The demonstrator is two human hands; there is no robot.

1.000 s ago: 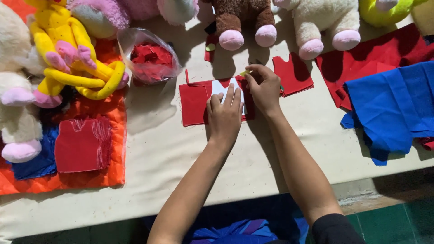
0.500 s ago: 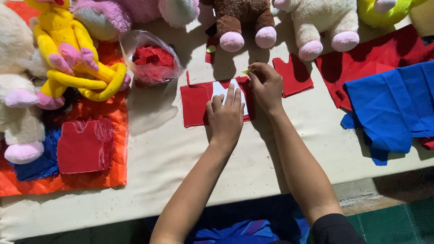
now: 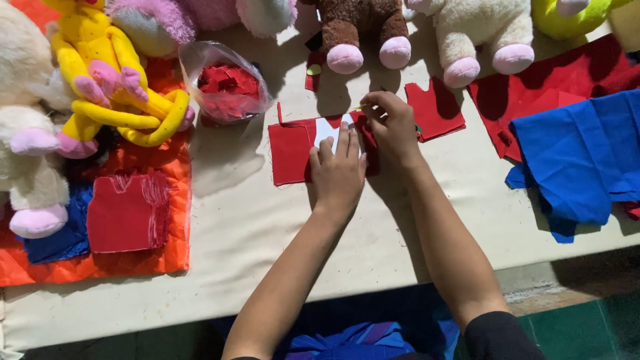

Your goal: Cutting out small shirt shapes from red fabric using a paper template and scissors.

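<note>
Cream-covered surface [image 3: 253, 227] carries, along the far edge, a row of plush toys: yellow [image 3: 100, 80], brown [image 3: 363, 30] and cream [image 3: 480, 33]. Blue cloth [image 3: 580, 160] lies folded at the right, over red cloth [image 3: 567, 80]. An orange quilted sheet [image 3: 170, 200] at the left bears a red stitched panel [image 3: 127, 212]. A clear bag of red scraps [image 3: 225, 83] sits beside the yellow toy.

Centre: a red felt piece [image 3: 292, 150] with a white paper template [image 3: 328, 128] on it. Left hand [image 3: 339, 175] is spread flat, pressing both down. Right hand [image 3: 395, 127] is closed in a pinch at the felt's right edge; what it grips is hidden. Judged step: marking or trimming around the template. The next move calls for firm, unshifted pressure.
</note>
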